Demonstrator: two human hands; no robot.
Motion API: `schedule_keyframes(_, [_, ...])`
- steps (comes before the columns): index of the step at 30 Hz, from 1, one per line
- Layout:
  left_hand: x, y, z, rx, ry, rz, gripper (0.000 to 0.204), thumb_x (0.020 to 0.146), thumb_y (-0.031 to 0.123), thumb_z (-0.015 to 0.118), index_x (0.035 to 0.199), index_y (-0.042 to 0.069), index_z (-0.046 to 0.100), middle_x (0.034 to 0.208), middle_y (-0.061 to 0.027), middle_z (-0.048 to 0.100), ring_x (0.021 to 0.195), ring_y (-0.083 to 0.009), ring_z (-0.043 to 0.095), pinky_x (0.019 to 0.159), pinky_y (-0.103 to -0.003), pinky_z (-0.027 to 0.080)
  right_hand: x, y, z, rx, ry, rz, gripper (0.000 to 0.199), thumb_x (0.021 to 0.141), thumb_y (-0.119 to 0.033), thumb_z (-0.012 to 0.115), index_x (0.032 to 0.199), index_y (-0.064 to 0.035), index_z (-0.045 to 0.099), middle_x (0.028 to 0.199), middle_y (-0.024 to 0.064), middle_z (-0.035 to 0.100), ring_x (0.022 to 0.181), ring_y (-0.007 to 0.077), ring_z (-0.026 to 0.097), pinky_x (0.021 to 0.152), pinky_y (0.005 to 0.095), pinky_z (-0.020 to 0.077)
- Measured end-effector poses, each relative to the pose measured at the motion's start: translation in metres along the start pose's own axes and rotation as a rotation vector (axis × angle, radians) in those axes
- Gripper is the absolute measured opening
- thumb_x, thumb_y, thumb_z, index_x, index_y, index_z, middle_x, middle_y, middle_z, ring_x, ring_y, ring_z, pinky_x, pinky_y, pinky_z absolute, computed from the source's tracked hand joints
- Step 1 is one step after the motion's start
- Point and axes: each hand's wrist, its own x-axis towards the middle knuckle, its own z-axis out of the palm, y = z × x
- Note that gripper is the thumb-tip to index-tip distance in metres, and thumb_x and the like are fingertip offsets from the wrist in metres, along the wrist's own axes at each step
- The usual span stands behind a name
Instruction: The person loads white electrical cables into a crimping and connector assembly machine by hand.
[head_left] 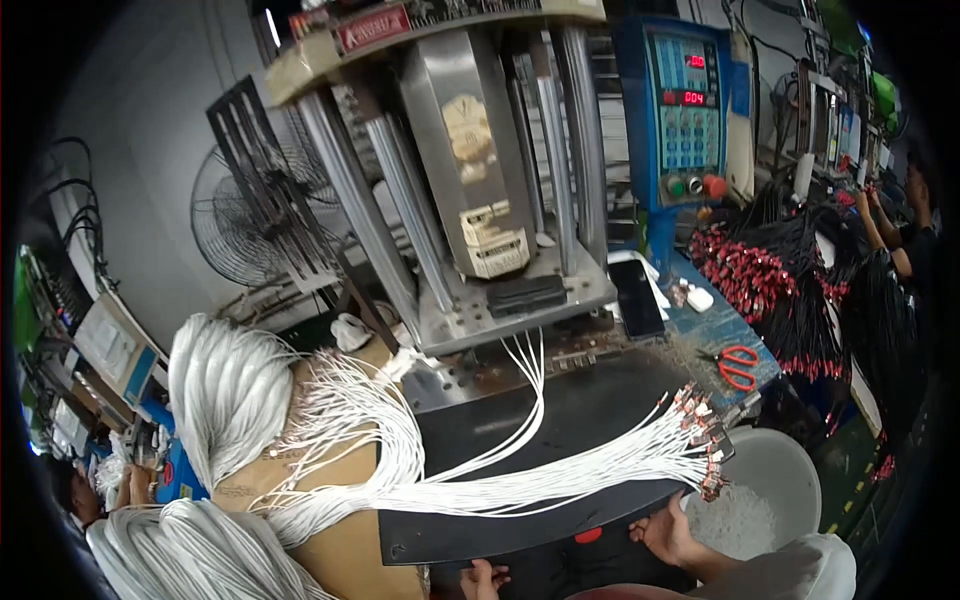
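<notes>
So the main thing here is a fat bundle of thin white cables (520,480) fanned out flat across a black mat (590,410) on the worktop, running from a cardboard box (340,540) at the near left over to the right, where the ends carry little metal connectors with red bits (703,440). The strands stay tight in the middle and spread toward the plug ends, and a few loose ones curve up toward the far press machine (480,200). More white cable hangs in thick loops (225,390) off the left side of the box. The right hand (668,535) sits at the near edge of the mat just below the connector ends, fingers loosely curled, not gripping anything that I can see. The left hand (485,578) only peeks in at the bottom edge, can't tell how its fingers are set. Red-handled scissors (738,366) lie to the right, and a grey bucket (790,470) sits near right.
</notes>
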Motion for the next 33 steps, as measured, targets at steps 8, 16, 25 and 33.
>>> schedule_keyframes(8, [0.057,-0.032,-0.007,0.207,-0.154,0.162,0.059,0.091,0.053,0.063,0.120,0.003,0.056,0.107,-0.0078,0.063,0.097,-0.0175,0.063,0.078,-0.033,0.050,0.007,0.020,-0.012,-0.308,-0.364,0.128,0.062,0.102,-0.052,0.046,0.142,-0.0060,0.035,0.142,0.0134,0.041,0.115,0.0278,0.052,0.090,0.0416,0.0468])
schedule_keyframes(16, [0.044,-0.023,0.003,0.623,-0.311,0.591,0.046,0.087,0.045,0.066,0.114,0.007,0.063,0.110,-0.0061,0.065,0.103,-0.0205,0.060,0.086,-0.043,0.044,-0.044,0.055,0.065,-1.426,-1.183,-0.249,0.050,0.101,-0.044,0.049,0.107,0.0023,0.065,0.099,0.0204,0.070,0.091,0.0388,0.067,0.082,0.0431,0.0518])
schedule_keyframes(25, [-0.020,-0.049,-0.007,1.104,-0.428,0.861,0.033,0.082,0.035,0.069,0.106,0.012,0.071,0.114,-0.0042,0.067,0.110,-0.0239,0.056,0.095,-0.054,0.038,-0.042,0.088,0.028,-1.620,-1.469,-0.532,0.047,0.098,-0.043,0.052,0.093,0.0021,0.064,0.083,0.0259,0.067,0.085,0.0428,0.066,0.075,0.0493,0.0517])
schedule_keyframes(33, [-0.098,-0.016,0.016,1.469,-0.526,0.935,0.020,0.082,0.026,0.069,0.096,0.012,0.071,0.106,-0.0070,0.065,0.108,-0.0292,0.056,0.094,-0.049,0.040,-0.064,0.078,0.029,-1.572,-1.458,-0.613,0.037,0.095,-0.035,0.057,0.088,0.0006,0.065,0.077,0.0249,0.065,0.077,0.0429,0.064,0.068,0.0496,0.0502])
